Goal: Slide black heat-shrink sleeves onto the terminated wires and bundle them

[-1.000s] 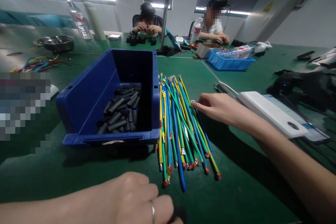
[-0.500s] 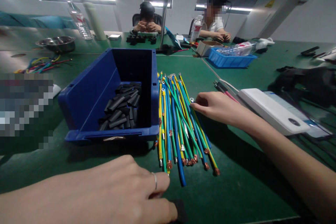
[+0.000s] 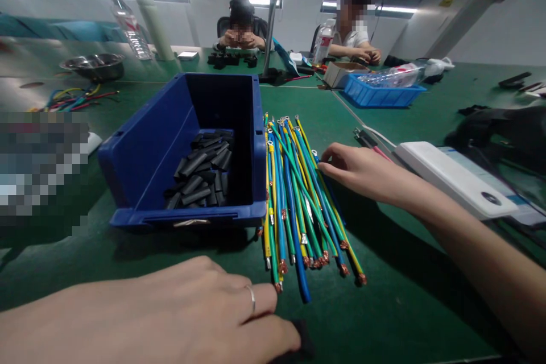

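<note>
Right hand [image 3: 356,175] at the upper right edge of the wire bundle [image 3: 294,199]; left hand [image 3: 209,310] low, nearer the viewer.
Right thumb and forefinger pinched a blue wire [image 3: 316,160] just below its ring terminal [image 3: 314,153]; the bundle lay left of that hand on the green tabletop [image 3: 405,301], bare copper ends toward the viewer. Left fingers were curled, a black piece [image 3: 306,336] at their tips; grip hidden, could not tell if held. Blue bin [image 3: 145,159] of black sleeves [image 3: 200,176] stood just left of the wires.
</note>
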`<state>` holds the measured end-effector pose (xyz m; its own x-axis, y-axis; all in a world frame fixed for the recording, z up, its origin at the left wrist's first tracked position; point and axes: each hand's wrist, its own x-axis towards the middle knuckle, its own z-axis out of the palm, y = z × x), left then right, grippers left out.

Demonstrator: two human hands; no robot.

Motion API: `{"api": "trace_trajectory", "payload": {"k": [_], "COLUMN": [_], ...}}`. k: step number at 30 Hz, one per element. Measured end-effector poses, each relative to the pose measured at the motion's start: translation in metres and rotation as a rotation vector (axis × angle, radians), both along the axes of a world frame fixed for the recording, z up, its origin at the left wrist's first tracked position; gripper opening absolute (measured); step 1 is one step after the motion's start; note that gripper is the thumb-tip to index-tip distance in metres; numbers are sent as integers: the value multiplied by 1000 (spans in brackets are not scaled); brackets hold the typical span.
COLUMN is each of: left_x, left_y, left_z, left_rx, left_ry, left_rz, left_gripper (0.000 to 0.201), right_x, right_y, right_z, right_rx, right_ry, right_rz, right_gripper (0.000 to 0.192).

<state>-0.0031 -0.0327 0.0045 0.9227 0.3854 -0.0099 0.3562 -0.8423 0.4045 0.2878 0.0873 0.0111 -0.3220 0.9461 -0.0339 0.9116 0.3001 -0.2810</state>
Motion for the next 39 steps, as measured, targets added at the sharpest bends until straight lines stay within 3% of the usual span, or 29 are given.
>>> {"api": "trace_trajectory", "payload": {"k": [7,16,22,31,36,39], "left_x": [1,5,11,20,17,12], "left_y": [8,11,13,7,8,10], "left_z": [14,17,19,12,18,21], "left_rx": [-253,-158,-121,14,-54,-137], "left_ry": [-14,56,48,42,77,92], "left_rz": [26,-11,-62,-44,-66,-76], "left_gripper": [37,20,11,10,12,25], "right_x": [0,2,8,7,8,9], "right_y": [3,8,13,17,18,18], "right_z": [-2,-4,-2,-7,-5,-4], "right_rx": [25,25,-74,-47,-101,-107], "right_ry": [12,23,63,48,72,68], "right_rz": [-2,5,42,30,56,68], "right_gripper": [31,30,28,27,24,23]}}
